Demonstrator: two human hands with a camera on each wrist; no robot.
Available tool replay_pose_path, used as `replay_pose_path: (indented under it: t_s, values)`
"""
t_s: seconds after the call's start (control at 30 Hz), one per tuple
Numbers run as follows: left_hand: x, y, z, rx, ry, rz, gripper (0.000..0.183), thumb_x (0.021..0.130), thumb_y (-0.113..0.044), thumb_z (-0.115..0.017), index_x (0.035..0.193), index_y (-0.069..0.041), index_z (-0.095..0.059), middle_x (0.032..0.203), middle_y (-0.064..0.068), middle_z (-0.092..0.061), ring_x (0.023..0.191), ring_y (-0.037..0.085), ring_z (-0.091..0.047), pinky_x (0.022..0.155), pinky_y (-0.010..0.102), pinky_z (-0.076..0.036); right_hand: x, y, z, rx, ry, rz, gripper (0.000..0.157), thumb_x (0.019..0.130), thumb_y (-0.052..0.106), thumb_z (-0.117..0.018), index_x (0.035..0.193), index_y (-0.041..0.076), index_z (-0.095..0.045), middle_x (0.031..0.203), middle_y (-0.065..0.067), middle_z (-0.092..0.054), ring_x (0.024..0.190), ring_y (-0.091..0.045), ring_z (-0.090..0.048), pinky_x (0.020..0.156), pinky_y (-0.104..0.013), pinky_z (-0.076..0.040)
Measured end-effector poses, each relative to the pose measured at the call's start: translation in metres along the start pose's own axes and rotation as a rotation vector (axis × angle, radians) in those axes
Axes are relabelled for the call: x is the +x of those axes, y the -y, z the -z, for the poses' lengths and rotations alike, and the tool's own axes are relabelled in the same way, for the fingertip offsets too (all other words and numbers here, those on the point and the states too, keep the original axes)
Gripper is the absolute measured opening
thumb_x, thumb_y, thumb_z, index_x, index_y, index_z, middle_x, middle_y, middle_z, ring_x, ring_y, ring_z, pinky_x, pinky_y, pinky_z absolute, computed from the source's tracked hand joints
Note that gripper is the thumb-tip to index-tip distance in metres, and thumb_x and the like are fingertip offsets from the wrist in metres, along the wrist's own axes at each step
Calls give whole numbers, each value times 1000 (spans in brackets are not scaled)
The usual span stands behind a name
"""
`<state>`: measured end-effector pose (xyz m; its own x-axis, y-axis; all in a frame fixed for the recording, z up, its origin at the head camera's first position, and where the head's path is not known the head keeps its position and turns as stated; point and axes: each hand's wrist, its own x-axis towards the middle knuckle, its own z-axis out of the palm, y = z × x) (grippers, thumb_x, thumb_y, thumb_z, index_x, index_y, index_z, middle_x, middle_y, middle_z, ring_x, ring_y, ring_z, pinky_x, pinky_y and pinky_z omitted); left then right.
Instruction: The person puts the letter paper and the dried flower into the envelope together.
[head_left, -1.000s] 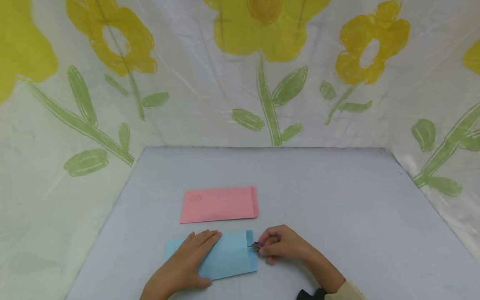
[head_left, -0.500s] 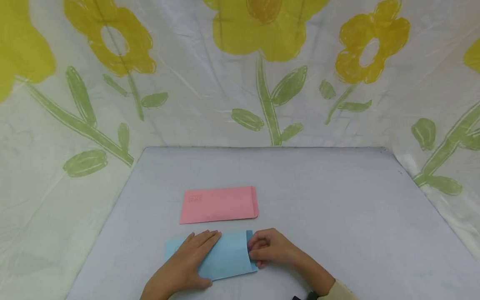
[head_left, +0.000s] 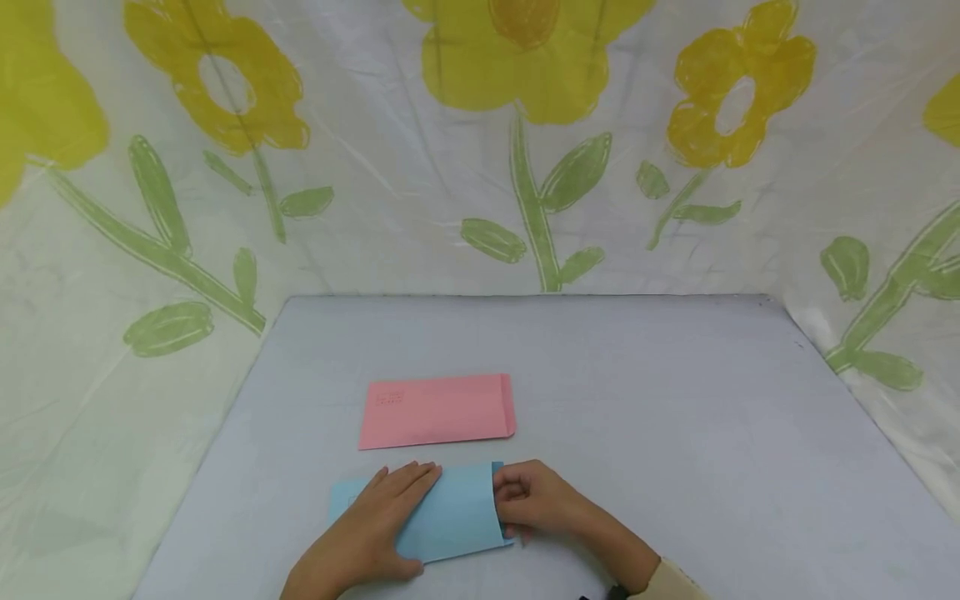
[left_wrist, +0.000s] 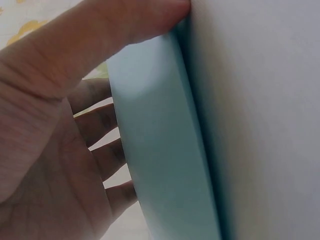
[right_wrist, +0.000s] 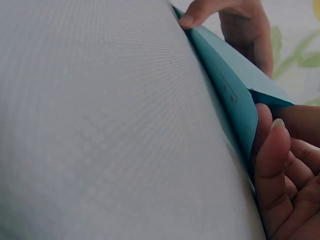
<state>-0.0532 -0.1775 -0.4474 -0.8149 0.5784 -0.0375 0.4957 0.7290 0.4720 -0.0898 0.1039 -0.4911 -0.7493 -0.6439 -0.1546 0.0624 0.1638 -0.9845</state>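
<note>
A light blue paper envelope (head_left: 459, 517) lies near the table's front, its open end to the right. My left hand (head_left: 371, 533) rests on it, fingers spread over the top and the thumb along the near edge, as the left wrist view also shows. My right hand (head_left: 540, 502) is at the open end, its curled fingertips inside the mouth. In the right wrist view the envelope (right_wrist: 241, 112) gapes around those fingers. The small dried flower with purple bits that these fingers pinched earlier is hidden inside the mouth, the pinch looking the same.
A pink envelope (head_left: 438, 410) with small printed marks lies just beyond the blue one, flap end to the right. The pale grey table (head_left: 645, 392) ends at a white curtain (head_left: 405, 192) painted with yellow flowers.
My right hand has moved left, taking the dried flower from outside the blue envelope's open end into its mouth, out of sight. The left hand and pink envelope stay put.
</note>
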Motion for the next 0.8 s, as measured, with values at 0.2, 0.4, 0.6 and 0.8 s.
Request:
replay_pose_path:
  t_s: [0.2, 0.4, 0.6, 0.8]
  values:
    - [0, 1, 0, -21, 10, 0, 101, 63, -21, -89, 151, -4, -42, 152, 9, -45, 141, 33, -38, 116, 59, -24, -1, 2, 1, 12, -10, -6, 15, 95, 3, -56, 103, 2, -69, 70, -5, -67, 56, -12, -61, 47, -23, -52]
    - [0, 2, 0, -37, 52, 10, 107, 65, -29, -93, 154, -6, -38, 156, 11, -40, 144, 36, -32, 116, 59, -23, -9, 5, 9, 34, -36, -3, 16, 98, 7, -60, 108, -1, -69, 81, -9, -71, 59, -12, -61, 49, -22, -52]
    - [1, 7, 6, -33, -22, -15, 110, 68, -43, -91, 156, -7, -35, 160, 14, -33, 147, 41, -24, 115, 63, -22, -20, 15, 31, -100, -143, 3, 17, 99, 11, -61, 110, 0, -69, 93, -11, -73, 64, -17, -64, 51, -26, -54]
    - [12, 19, 15, 71, -150, 97, 100, 90, -50, -71, 160, -4, -17, 164, 17, -18, 149, 44, -13, 115, 65, -17, -28, 26, 58, -463, -426, 102, 13, 96, 7, -66, 107, 3, -71, 89, -5, -71, 67, -16, -65, 53, -28, -54]
